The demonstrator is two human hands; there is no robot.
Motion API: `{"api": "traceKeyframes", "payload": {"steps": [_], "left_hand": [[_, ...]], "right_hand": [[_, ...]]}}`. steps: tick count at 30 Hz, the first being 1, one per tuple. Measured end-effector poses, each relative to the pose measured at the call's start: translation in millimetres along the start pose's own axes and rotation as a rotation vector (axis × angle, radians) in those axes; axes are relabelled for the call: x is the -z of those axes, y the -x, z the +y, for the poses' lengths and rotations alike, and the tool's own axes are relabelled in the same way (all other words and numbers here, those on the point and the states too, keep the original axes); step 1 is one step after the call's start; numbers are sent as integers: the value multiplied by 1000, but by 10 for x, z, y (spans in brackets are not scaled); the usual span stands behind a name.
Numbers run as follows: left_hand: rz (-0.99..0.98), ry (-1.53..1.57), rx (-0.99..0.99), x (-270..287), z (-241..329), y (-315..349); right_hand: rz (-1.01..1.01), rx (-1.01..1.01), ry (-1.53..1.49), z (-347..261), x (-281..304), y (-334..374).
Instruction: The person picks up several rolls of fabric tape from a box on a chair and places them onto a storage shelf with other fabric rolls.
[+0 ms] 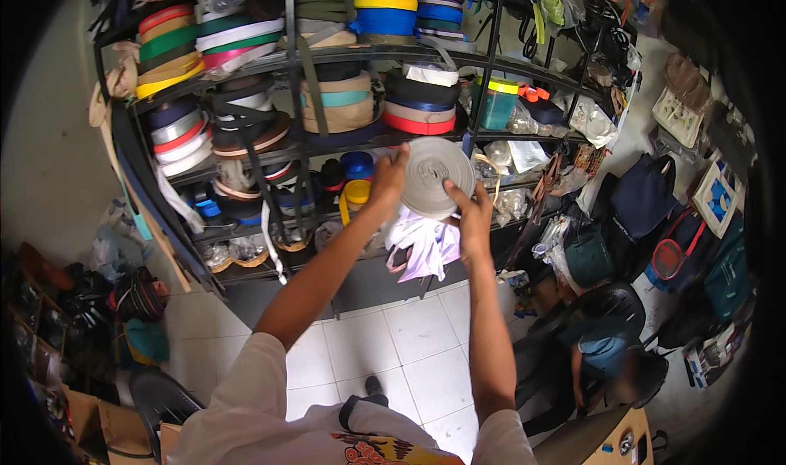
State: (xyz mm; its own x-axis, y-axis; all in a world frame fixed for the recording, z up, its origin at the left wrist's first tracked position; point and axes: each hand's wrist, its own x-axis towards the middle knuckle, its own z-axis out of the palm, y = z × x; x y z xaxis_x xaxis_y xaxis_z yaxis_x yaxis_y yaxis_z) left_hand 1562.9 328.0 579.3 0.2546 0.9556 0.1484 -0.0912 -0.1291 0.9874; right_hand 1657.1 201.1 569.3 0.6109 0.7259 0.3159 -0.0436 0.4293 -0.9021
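Both my arms reach forward and hold up a roll of light grey webbing (430, 169), its flat coiled side facing me. My left hand (390, 178) grips the roll's left edge. On the lower right my right hand (471, 215) clasps it, with the thumb lying on the coiled face; the other fingers are partly hidden behind. Just behind the roll, on the black shelf rack (385, 51), sit stacks of webbing rolls, among them a red roll (417, 121) and a tan roll (342, 123). A pale lilac cloth or bag (426, 244) hangs below the roll.
A teal jar with a yellow lid (497, 105) stands on the shelf to the right. Bags, including a navy one (643, 195), hang along the right wall. Another person (602, 354) sits at the lower right beside a table (622, 440). A black chair (160, 404) stands lower left.
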Motion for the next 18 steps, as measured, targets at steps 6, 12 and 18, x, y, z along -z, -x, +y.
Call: {"api": "traceKeyframes", "payload": {"steps": [6,12,18], "left_hand": [[-598,185,-60,-511,547,-758],[-629,-143,-89,-1385,890,-1254],[-646,-478,-245,-2353,823,-1620]], "right_hand": [[-298,-126,144,-506,686,-1218],[-360,-190,79,-787,1224,-1984],[-370,-85,176,-603,1884,-2669]]}}
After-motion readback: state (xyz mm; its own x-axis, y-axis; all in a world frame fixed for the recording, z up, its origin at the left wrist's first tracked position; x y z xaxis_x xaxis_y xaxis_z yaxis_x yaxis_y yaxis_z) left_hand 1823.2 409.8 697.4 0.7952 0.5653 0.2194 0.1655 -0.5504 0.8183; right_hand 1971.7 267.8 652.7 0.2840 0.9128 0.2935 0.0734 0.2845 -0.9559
